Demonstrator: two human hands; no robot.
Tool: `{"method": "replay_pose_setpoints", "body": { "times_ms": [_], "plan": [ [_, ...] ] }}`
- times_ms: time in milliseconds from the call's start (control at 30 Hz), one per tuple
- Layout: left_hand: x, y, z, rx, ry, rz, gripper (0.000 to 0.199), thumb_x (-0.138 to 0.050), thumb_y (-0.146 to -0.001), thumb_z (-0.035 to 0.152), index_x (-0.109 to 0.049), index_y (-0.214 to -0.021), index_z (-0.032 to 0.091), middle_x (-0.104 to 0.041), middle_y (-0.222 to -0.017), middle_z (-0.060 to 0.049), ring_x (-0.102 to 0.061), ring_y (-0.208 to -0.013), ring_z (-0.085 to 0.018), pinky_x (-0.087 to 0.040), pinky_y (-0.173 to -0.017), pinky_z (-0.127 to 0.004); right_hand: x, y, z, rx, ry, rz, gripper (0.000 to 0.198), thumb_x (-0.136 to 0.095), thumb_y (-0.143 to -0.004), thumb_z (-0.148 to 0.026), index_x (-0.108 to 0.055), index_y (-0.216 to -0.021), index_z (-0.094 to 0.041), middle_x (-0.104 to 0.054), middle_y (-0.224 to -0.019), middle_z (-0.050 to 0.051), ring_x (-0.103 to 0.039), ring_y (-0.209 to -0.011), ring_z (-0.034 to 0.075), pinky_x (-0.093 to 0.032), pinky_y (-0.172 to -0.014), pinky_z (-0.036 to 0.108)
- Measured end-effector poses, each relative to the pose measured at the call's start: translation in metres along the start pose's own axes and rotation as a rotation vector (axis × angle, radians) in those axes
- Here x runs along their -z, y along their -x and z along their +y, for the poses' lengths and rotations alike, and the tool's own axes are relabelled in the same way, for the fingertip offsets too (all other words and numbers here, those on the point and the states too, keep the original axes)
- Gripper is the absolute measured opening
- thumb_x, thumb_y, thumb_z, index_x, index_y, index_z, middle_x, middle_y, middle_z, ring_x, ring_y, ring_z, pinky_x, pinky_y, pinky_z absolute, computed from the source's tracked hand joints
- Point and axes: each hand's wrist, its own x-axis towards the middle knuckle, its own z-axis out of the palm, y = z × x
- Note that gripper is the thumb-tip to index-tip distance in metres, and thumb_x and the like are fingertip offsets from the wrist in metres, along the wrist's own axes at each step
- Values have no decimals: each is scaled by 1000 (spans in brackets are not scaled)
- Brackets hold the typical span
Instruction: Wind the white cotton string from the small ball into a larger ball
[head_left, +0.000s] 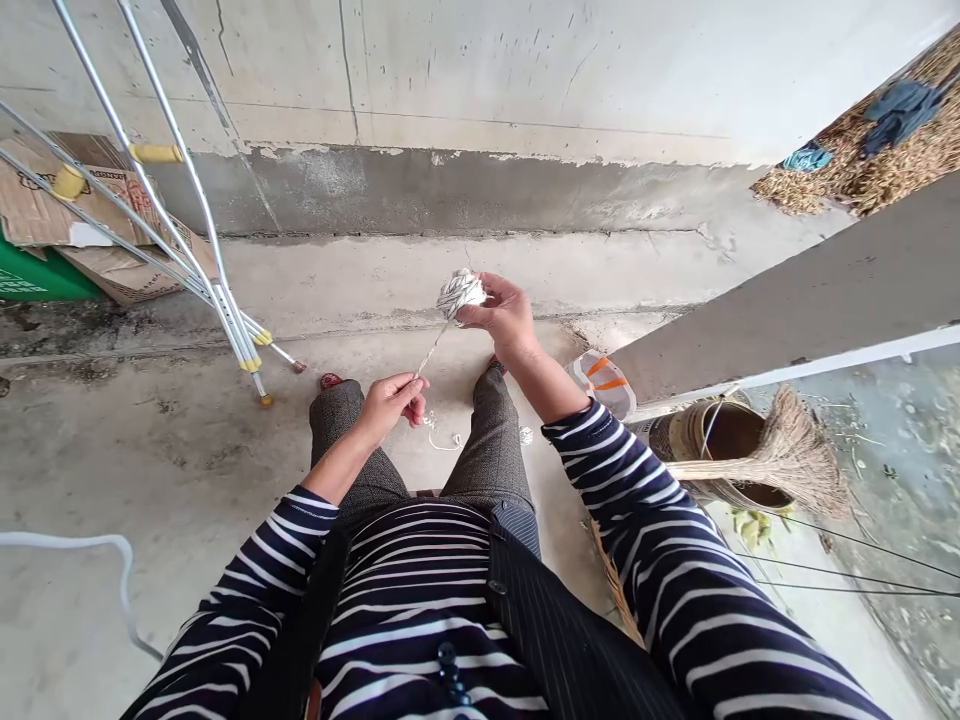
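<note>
In the head view my right hand point(504, 312) grips a ball of white cord point(459, 292) flecked with dark strands, its thumb and fingers closed on the ball's right side. A twisted length of cord point(430, 352) runs down from the ball to my left hand point(391, 405), which pinches it between thumb and fingers. Below that hand, loose cord point(442, 440) hangs in curls between my legs. The stretch between the two hands looks straight.
Metal crutches point(217, 270) with yellow grips stand at left before a cardboard box point(75, 200). At right, a straw broom point(802, 455) lies across a bucket point(690, 430) beside a pillar point(750, 290). A pale hose point(75, 540) lies on the floor at lower left.
</note>
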Motion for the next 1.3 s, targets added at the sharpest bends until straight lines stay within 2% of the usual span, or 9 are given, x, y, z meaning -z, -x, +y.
{"method": "replay_pose_setpoints", "body": {
  "times_ms": [67, 200, 400, 567, 667, 833, 1000, 1133, 1300],
  "plan": [
    [4, 3, 0, -9, -43, 2, 41, -71, -84, 55, -65, -96, 16, -59, -56, 2, -55, -45, -12, -47, -46, -23, 1, -4, 7, -3, 4, 46, 57, -85, -42, -28, -70, -96, -17, -67, -77, -2, -61, -69, 15, -58, -61, 30],
    [6, 7, 1, -27, -265, -56, 32, -64, -88, 50, -66, -88, 18, -60, -55, 2, -53, -45, -13, -46, -47, -23, 2, -12, 24, 41, 77, 93, 59, -83, -46, -33, -71, -101, -17, -65, -81, -2, -60, -69, 15, -58, -61, 30],
    [9, 25, 11, -220, -712, 8, 27, -56, -91, 35, -66, -70, 21, -62, -57, 0, -55, -53, -14, -40, -57, -24, 8, -10, 44, 202, 548, 93, 55, -77, -58, -25, -73, -113, -19, -68, -109, 6, -61, -81, 18, -57, -81, 35],
    [11, 36, 34, -360, -1005, 64, 25, -57, -90, 28, -70, -68, 22, -60, -56, -3, -48, -53, -16, -29, -56, -28, 4, 7, 63, 307, 750, -62, 50, -71, -65, -13, -70, -114, -21, -67, -122, 11, -65, -109, 27, -53, -98, 36],
    [13, 32, 50, -450, -1100, 71, 30, -52, -94, 26, -69, -69, 23, -62, -61, -4, -48, -55, -16, -27, -58, -29, -2, 20, 75, 299, 800, -148, 49, -71, -68, -11, -67, -115, -21, -66, -123, 12, -65, -110, 28, -53, -98, 38],
    [20, 10, 70, -552, -1134, 59, 28, -53, -96, 28, -71, -76, 23, -64, -69, -4, -51, -61, -18, -27, -61, -30, -9, 48, 86, 257, 800, -315, 49, -69, -68, -8, -66, -116, -20, -67, -123, 12, -67, -105, 28, -55, -93, 37],
    [28, -13, 67, -505, -1087, 25, 21, -60, -90, 29, -72, -74, 24, -67, -71, -3, -57, -67, -20, -31, -62, -29, -14, 74, 83, 210, 741, -442, 51, -65, -66, -5, -65, -114, -23, -66, -126, 9, -66, -105, 26, -55, -91, 35],
    [40, -30, 47, -368, -940, -33, 26, -57, -89, 31, -70, -68, 22, -62, -60, 0, -54, -60, -17, -33, -59, -27, -17, 90, 82, 76, 528, -374, 49, -71, -64, -14, -63, -111, -22, -67, -109, 6, -64, -96, 22, -56, -77, 31],
    [46, -32, 7, -244, -703, -71, 28, -56, -87, 38, -74, -76, 19, -68, -64, -1, -60, -64, -18, -40, -61, -25, -22, 104, 86, -196, 111, -278, 58, -85, -52, -22, -57, -103, -23, -65, -92, -1, -62, -79, 15, -53, -66, 25]
  ]
}}
